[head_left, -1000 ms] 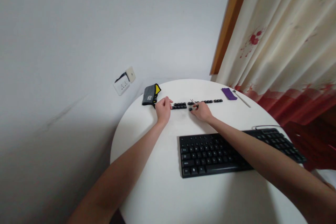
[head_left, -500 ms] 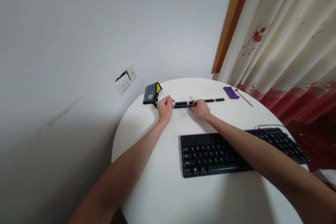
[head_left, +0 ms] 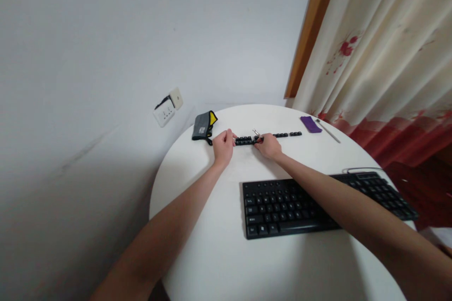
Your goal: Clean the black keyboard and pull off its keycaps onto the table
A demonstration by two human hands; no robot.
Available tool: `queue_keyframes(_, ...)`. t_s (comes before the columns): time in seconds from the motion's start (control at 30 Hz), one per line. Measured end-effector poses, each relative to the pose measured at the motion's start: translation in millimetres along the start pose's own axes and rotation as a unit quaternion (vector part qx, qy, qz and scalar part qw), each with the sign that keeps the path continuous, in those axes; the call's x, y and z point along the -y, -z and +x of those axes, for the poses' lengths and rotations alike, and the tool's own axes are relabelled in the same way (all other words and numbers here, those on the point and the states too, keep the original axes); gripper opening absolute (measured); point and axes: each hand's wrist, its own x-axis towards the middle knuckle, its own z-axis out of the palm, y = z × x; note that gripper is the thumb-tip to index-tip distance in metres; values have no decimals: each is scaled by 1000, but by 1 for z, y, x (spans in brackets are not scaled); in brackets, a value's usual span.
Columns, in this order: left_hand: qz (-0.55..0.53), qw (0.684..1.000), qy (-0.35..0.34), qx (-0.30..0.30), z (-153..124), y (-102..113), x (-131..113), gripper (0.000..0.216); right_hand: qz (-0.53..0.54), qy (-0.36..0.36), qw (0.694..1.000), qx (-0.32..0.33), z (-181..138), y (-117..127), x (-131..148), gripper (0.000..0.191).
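Note:
Loose black keycaps (head_left: 243, 141) lie in two short rows near the far side of the round white table, and the line runs on to the right as single keycaps (head_left: 295, 133). My left hand (head_left: 223, 146) rests at the left end of these rows with its fingers curled closed; what they pinch, if anything, is hidden. At the middle of the line, my right hand (head_left: 269, 146) is closed around a slim metal tool (head_left: 256, 133) that sticks up past the fingers. Its fingertips touch the keycaps there.
A black keyboard (head_left: 275, 208) lies nearer to me, partly under my right forearm. A folded grey cloth (head_left: 202, 125) with a yellow lining sits left of my hands. Far right are a purple cloth (head_left: 310, 124) and a thin brush (head_left: 329, 131). Walls and a curtain (head_left: 388, 56) border the table (head_left: 197, 254).
My right hand has shifted very slightly left along the keycaps, bringing the rows closer together. My left hand has barely moved.

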Motion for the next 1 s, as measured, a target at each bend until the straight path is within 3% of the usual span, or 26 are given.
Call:
queue_keyframes(0.47, -4, 1000, -4, 5, 0, 1, 1, 43, 35, 16, 999, -15, -1, 1, 0, 15)
queue_keyframes(0.6, -7, 1000, -8, -1, 0, 3, -1, 44, 77, 43, 995, -41, -7, 21, 3, 15)
queue_keyframes(0.73, -2, 1000, -19, 5, -2, 3, -8, 45, 142, 73, 983, -92, -23, 61, 4, 35)
queue_keyframes(0.87, 13, 996, -40, 76, -12, -1, -24, 45, 296, 97, 945, -103, -54, 99, -7, 54)
queue_keyframes(1.0, 69, 956, -88, 269, -31, -7, -42, 43, 279, 129, 943, -124, -89, 113, -26, 58)
